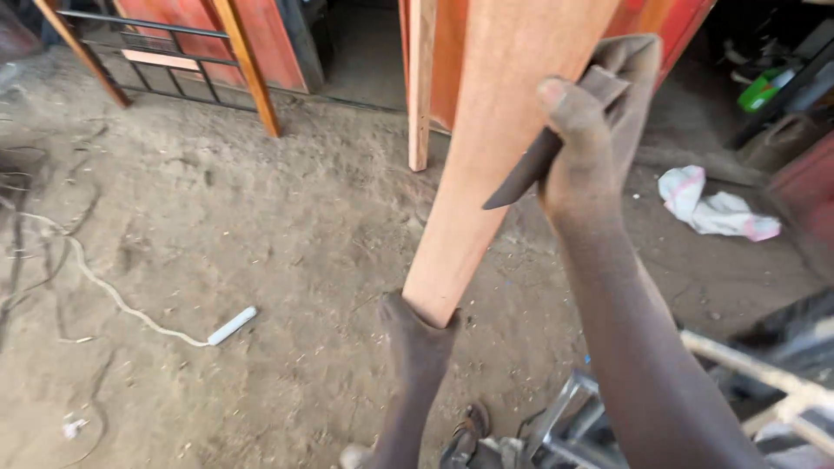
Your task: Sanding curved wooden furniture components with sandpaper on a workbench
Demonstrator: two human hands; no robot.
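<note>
Over the dirt floor (217, 217), a long reddish wooden plank (495, 130) is held off the ground. Its long axis runs from bottom centre up and slightly right, far end pointing away toward the red door panels (452, 52) at the top edge. Left hand (417, 339) grip clamped under the near end. Right hand (578, 148) grip closed on a folded sheet of dark sandpaper (621, 87), pressed against the plank's right edge.

Risk, judged: only one hand supports the near end, so sanding pressure could twist or drop the plank. Sandpaper may slip from the fingers. White cable (130, 308) on the floor could trip a foot.
</note>
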